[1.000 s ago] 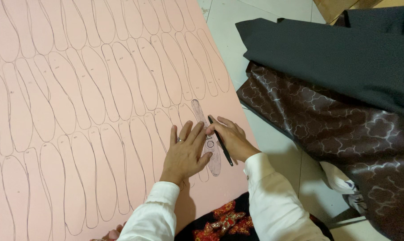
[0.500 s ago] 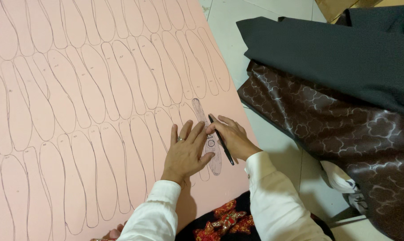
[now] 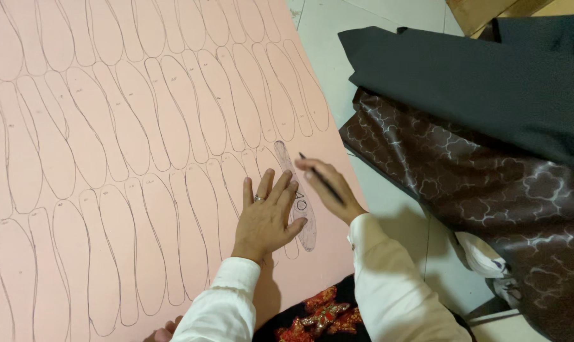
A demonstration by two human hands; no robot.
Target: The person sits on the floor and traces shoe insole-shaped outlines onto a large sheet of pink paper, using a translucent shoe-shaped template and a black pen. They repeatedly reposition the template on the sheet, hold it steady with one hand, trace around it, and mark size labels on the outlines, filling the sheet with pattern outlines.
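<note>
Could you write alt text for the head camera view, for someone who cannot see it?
A person's left hand presses a shoe-sole template flat on a large pink sheet covered in traced sole outlines, while the right hand holds a dark pen at the template's edge. Dark folded fabrics lie on the tiled floor to the right.

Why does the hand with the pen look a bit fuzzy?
In the head view the right hand and its pen are slightly smeared by motion, while the left hand flat on the pink sheet looks sharper; soft shadows fall beside both hands, with no strong glare.
</note>
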